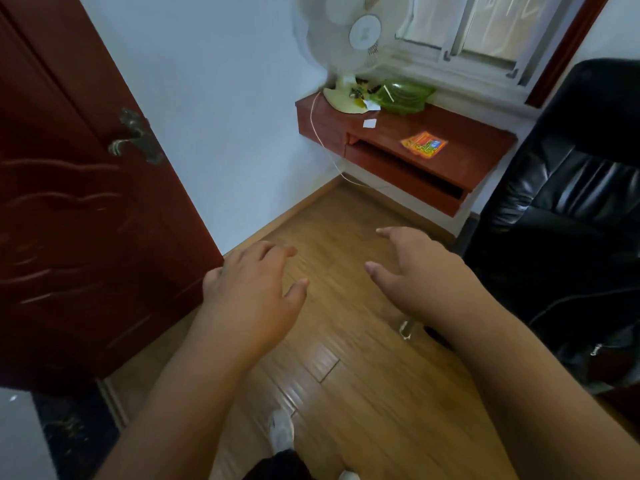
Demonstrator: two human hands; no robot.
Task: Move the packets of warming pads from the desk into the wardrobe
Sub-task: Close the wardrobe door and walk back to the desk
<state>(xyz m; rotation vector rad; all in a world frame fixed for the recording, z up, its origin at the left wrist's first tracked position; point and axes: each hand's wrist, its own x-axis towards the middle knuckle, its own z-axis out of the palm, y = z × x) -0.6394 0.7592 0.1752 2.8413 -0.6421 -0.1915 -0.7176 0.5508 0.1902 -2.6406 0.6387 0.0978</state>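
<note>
both the left hand [254, 289] and right hand [420, 275] hung apart, loose and empty, far from the orange packets [424, 144] on the desk [485, 131], so a hurried grab risked sliding them off its near edge.

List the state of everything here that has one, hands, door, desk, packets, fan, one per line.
left hand: open, empty
right hand: open, empty
door: open
packets of warming pads: lying flat on the desk
desk: its front slot open
fan: upright, cannot tell if running
</note>
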